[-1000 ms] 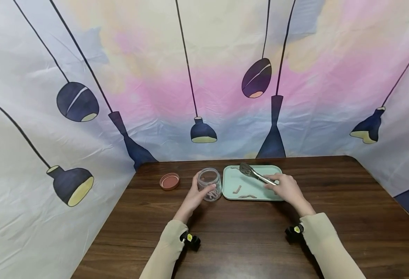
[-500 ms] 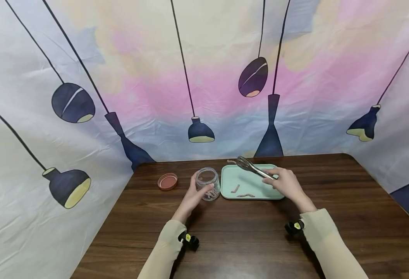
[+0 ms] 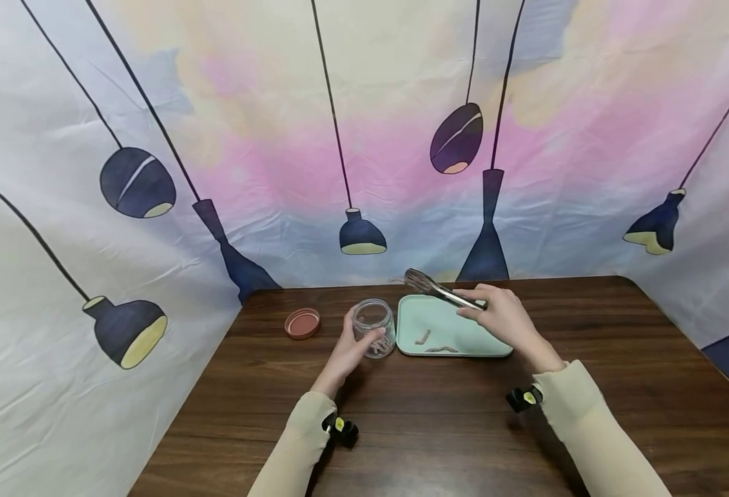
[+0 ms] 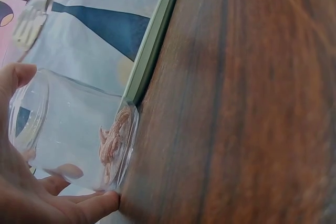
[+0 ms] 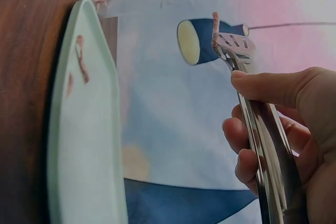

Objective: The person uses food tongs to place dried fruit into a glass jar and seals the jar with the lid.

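Observation:
My left hand (image 3: 348, 351) grips a clear glass jar (image 3: 373, 324) that stands upright on the table; thin pinkish-brown strips (image 4: 113, 140) lie at its bottom. In my right hand (image 3: 501, 316) are metal tongs (image 3: 442, 290), raised above the back of a mint-green tray (image 3: 406, 324) and pointing left. Between the tong tips one strip (image 5: 216, 24) is pinched, as the right wrist view shows. Two more strips lie on the tray, a short bent one (image 3: 423, 337) and a longer one (image 3: 442, 349).
A reddish-brown lid (image 3: 302, 324) lies left of the jar on the dark wooden table (image 3: 426, 428). The tray sits close to the jar's right side. Behind the table hangs a cloth (image 3: 402, 138) printed with lamps.
My right hand has lifted the tongs up from the tray and moved them leftward, with the strip carried along. The left hand and the jar stay in place.

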Available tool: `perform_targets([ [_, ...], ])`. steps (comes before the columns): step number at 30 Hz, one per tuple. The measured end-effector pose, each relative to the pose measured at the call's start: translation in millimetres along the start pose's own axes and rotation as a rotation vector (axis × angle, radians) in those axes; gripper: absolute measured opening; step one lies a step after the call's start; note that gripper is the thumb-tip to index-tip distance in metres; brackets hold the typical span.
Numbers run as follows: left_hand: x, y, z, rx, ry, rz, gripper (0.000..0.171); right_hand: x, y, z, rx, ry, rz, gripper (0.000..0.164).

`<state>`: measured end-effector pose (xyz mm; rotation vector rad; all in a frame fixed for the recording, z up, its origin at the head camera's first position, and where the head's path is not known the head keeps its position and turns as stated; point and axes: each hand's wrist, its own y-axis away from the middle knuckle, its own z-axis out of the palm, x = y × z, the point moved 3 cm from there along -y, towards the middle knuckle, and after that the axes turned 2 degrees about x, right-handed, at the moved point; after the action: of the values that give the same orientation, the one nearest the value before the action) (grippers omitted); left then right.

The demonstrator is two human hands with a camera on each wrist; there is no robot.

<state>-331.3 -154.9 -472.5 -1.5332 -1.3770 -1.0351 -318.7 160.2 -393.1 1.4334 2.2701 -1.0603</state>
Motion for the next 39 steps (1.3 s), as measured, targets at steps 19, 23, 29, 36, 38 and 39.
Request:
perform_targets([
  [19,-1.9,-2.7,0.4,-0.004,0.027,-0.004,0.09,-51.2,-15.8,2.1,-0.056,0.232,-0.302,0.039],
  [23,-1.7,-3.5,0.5,-0.006,0.019,0.01,0.092,-59.1,-20.5,5.5,-0.053,0.304,-0.389,0.037],
  [29,-1.6,-2.9,0.6,-0.009,0.014,-0.01,0.095,-65.0,-25.5,9.2,-0.035,0.342,-0.467,0.037],
  [36,4.2,-0.6,-0.3,-0.009,0.008,-0.014,0.095,-66.8,-29.4,11.7,-0.051,0.389,-0.489,0.036],
  [38,3.1,-1.4,-0.5,-0.008,0.002,-0.019,0.095,-68.5,-29.9,12.4,-0.056,0.411,-0.509,0.036],
  [39,-1.6,-3.5,-0.2,-0.003,-0.005,-0.019,0.097,-69.6,-30.3,12.8,-0.058,0.422,-0.52,0.036],
])
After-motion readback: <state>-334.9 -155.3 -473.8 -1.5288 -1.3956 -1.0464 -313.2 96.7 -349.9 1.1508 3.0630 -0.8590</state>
